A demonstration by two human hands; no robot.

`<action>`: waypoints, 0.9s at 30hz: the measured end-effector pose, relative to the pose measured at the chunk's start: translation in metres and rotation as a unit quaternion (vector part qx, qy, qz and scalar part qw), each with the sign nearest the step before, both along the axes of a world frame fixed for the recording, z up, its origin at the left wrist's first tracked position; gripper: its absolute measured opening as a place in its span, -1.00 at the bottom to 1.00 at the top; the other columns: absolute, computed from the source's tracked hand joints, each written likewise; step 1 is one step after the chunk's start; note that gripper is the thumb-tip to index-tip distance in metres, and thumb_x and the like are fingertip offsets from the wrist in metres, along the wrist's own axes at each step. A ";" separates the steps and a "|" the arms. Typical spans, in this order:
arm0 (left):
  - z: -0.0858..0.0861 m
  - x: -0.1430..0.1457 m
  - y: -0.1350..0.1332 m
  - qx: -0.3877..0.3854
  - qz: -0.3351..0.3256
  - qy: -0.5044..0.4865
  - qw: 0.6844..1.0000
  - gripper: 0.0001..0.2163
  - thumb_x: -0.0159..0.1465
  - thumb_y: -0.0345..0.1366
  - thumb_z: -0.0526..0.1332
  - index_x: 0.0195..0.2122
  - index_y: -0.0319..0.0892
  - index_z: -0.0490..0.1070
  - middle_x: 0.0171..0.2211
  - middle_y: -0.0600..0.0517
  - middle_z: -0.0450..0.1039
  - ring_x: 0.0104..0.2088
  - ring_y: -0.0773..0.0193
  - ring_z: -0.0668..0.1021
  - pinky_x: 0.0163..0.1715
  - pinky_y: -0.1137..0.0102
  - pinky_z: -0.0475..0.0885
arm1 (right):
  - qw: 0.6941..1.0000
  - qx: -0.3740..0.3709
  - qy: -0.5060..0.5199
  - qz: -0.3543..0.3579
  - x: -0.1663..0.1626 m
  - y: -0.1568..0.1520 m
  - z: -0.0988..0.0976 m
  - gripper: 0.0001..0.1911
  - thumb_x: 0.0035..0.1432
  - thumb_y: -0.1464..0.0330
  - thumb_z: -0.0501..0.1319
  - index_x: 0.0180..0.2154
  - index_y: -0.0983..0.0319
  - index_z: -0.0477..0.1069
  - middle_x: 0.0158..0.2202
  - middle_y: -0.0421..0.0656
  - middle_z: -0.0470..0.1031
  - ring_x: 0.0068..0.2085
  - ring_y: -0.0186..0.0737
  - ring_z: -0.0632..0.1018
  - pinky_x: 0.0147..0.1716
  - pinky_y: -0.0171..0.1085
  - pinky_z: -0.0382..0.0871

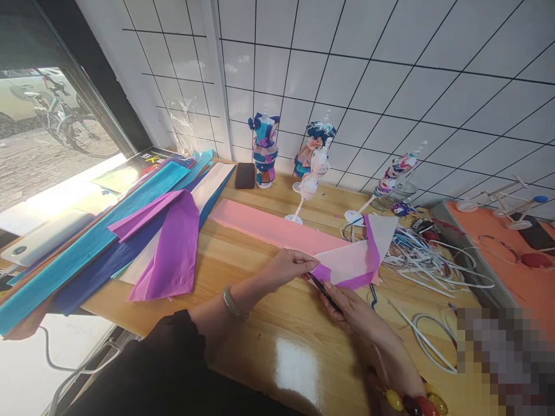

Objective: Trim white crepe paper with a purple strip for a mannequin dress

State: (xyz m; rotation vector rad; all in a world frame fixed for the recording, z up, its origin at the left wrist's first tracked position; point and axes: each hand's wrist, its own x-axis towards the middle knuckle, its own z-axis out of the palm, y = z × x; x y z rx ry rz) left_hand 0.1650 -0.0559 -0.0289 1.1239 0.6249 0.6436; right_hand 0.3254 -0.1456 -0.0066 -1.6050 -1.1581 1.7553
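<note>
My left hand point(288, 267) pinches the near corner of a folded piece of white and purple crepe paper point(353, 257) lying on the wooden table point(277, 341). My right hand point(355, 309) grips black scissors point(323, 290) whose tip meets the purple edge of that paper. A long pink crepe strip point(269, 226) lies under and behind the paper. A green bangle sits on my left wrist and a beaded bracelet on my right.
Sheets of purple point(171, 242), teal and blue crepe paper point(87, 248) pile up at left. A phone point(245, 175) and three small dress-form figures point(265, 150) stand by the tiled wall. White strips and wire point(433, 260) tangle at right beside an orange tray point(507, 242).
</note>
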 end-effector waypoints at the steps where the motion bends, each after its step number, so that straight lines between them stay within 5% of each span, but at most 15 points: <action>1: 0.001 0.000 0.000 -0.004 0.000 0.000 1.000 -0.64 0.00 -0.08 0.32 -0.27 -0.26 0.54 -0.30 -0.05 0.54 -0.36 0.30 0.50 -0.28 0.41 0.40 | 1.000 0.001 0.001 -0.001 0.000 0.000 0.000 -0.48 0.07 -0.12 -0.02 -0.50 0.21 0.20 -0.71 -0.38 0.02 -0.67 -0.48 -0.02 -0.67 -0.36 -0.25; 8: 0.001 -0.001 0.001 -0.033 0.007 -0.009 0.999 -0.63 -0.02 -0.08 0.33 -0.30 -0.29 0.54 -0.37 -0.05 0.52 -0.42 0.37 0.47 -0.33 0.42 0.39 | 1.000 0.011 -0.003 0.024 0.000 0.000 -0.006 -0.49 0.10 -0.10 -0.03 -0.49 0.22 0.20 -0.67 -0.37 0.02 -0.65 -0.48 0.00 -0.65 -0.35 -0.24; 12: 0.002 -0.003 0.003 -0.034 0.029 -0.016 0.999 -0.63 -0.06 -0.10 0.36 -0.33 -0.32 0.53 -0.38 -0.06 0.50 -0.42 0.37 0.46 -0.36 0.43 0.39 | 0.989 0.046 -0.013 0.138 -0.005 -0.002 0.001 -0.48 0.14 -0.07 -0.03 -0.42 0.26 0.31 -0.65 -0.34 0.05 -0.62 -0.47 0.08 -0.65 -0.39 -0.11; 17: 0.007 -0.008 0.008 -0.017 0.049 0.002 0.999 -0.69 -0.08 -0.19 0.38 -0.38 -0.32 0.52 -0.43 -0.03 0.48 -0.43 0.38 0.46 -0.39 0.44 0.39 | 0.967 0.074 -0.009 0.243 -0.011 -0.006 0.008 -0.56 0.13 0.00 0.06 -0.28 0.22 0.43 -0.46 -0.20 0.33 -0.50 -0.38 0.34 -0.59 -0.40 0.20; 21: 0.011 -0.015 0.014 0.006 0.048 0.017 0.999 -0.75 -0.02 -0.24 0.33 -0.34 -0.28 0.51 -0.47 0.02 0.46 -0.48 0.42 0.44 -0.44 0.49 0.34 | 0.970 0.091 0.022 0.224 -0.013 -0.007 0.004 -0.59 0.05 0.06 0.19 -0.13 0.16 0.45 -0.40 -0.19 0.42 -0.43 -0.31 0.41 -0.46 -0.35 0.33; 27: 0.022 -0.030 0.019 0.088 0.026 0.029 0.995 -0.76 0.08 -0.33 0.21 -0.22 -0.23 0.50 -0.44 0.04 0.44 -0.47 0.43 0.37 -0.49 0.52 0.22 | 0.970 0.161 0.005 0.181 -0.009 -0.011 0.007 -0.66 0.00 0.12 0.25 -0.22 0.17 0.52 -0.33 -0.17 0.53 -0.31 -0.23 0.47 -0.32 -0.28 0.36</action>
